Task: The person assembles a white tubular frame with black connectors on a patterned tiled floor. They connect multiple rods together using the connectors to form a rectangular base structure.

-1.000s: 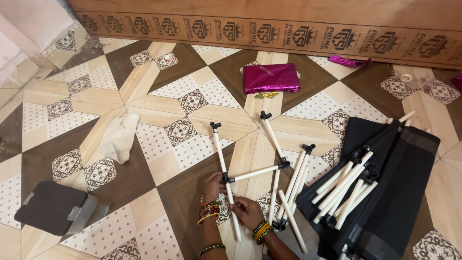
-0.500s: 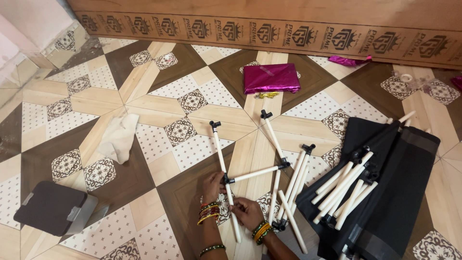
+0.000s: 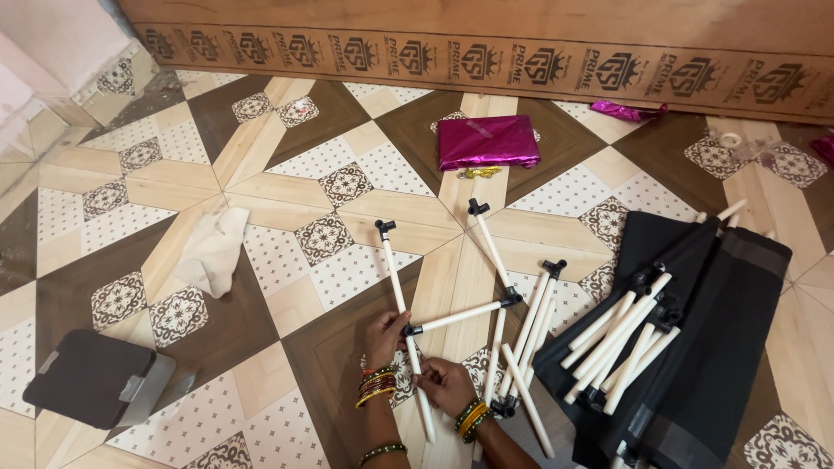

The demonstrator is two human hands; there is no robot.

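A white rod (image 3: 401, 295) lying on the tiled floor (image 3: 287, 174) is gripped by the left hand (image 3: 385, 333) at a black joint (image 3: 408, 330) and lower down by the right hand (image 3: 443, 384). If twisted, the crossbar (image 3: 460, 314) could be popped loose; the far rods (image 3: 608, 334) on black fabric (image 3: 712, 347) could be rolled away.

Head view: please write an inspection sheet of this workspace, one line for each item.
Surface: patterned tile floor, brown and cream.
Job's things: white rods with black connectors, partly joined; loose rods lie on black fabric at right.
Clutter: pale cloth, shiny magenta packet, dark flat case, magenta wrapper.
Hands: left hand grips a rod at its connector; right hand grips the same rod lower down.
Cables: nothing seen.
Surroundings: printed wooden board along the far edge.
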